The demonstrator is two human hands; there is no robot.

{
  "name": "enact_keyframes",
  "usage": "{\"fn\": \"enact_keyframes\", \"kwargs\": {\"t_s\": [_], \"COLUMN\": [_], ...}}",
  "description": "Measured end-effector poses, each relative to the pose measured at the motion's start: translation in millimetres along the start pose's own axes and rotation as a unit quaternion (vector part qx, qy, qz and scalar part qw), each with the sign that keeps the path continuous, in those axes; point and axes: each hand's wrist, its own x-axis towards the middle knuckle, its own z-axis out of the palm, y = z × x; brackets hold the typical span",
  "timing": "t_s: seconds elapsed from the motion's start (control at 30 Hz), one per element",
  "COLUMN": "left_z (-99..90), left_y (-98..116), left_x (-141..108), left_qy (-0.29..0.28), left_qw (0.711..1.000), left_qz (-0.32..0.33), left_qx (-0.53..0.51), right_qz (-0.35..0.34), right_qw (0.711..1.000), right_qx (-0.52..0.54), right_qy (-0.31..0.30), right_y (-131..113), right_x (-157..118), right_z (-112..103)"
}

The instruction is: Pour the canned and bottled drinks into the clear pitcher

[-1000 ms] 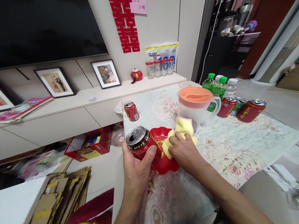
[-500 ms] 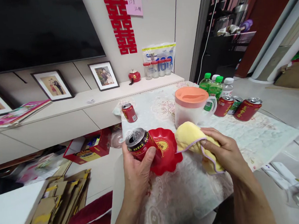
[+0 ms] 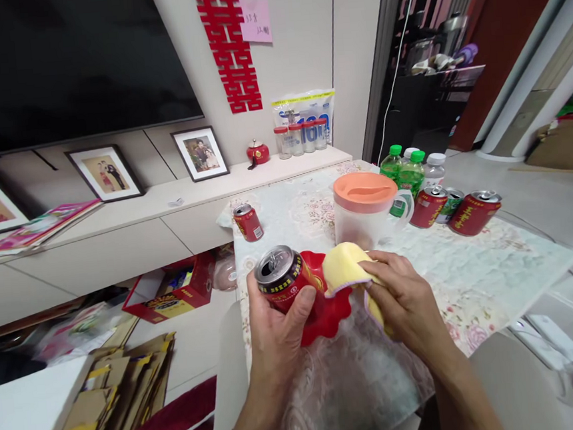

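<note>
My left hand (image 3: 276,326) is wrapped round a red drink can (image 3: 286,278) with an opened top, tilted slightly and held above the table. In my right hand (image 3: 398,292) a yellow cloth (image 3: 344,267) with a purple edge is pinched, its left end close to the can. Behind both hands lies a red scalloped dish (image 3: 333,314), partly hidden by the can and the cloth. A clear pitcher (image 3: 350,226) with an orange lid stands just beyond the cloth.
A second red can (image 3: 248,223) stands at the table's far left. Several green bottles (image 3: 410,171) and red cans (image 3: 475,213) stand on the right. The flowered tablecloth (image 3: 491,264) covers the table. Folded cardboard (image 3: 106,398) and a red box (image 3: 173,292) sit left of it.
My right hand has moved left with the cloth, bringing it nearer the can. The can in my left hand has shifted a little to the right.
</note>
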Motion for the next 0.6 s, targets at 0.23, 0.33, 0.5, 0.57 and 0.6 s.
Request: {"fn": "enact_keyframes", "kwargs": {"t_s": [0.23, 0.33, 0.5, 0.57, 0.6], "left_z": [-11.8, -12.6, -13.4, -13.9, -14.2], "left_y": [0, 0, 2, 2, 2], "left_x": [1, 0, 1, 1, 1], "left_qy": [0.043, 0.047, 0.049, 0.053, 0.052], "left_qw": [0.998, 0.997, 0.997, 0.997, 0.997], "left_qz": [0.017, 0.017, 0.007, 0.009, 0.01], "left_qx": [0.048, 0.057, 0.056, 0.058, 0.056], "right_qz": [-0.08, -0.068, -0.029, -0.024, -0.021], "right_qw": [0.967, 0.942, 0.914, 0.913, 0.913], "right_qx": [-0.237, -0.303, -0.335, -0.333, -0.331], "right_qy": [-0.043, -0.129, -0.229, -0.236, -0.238], "right_y": [-5, -12, -22, -23, -24], "right_x": [0, -2, -5, -5, -4], "right_z": [11, 29, 58, 64, 65]}}
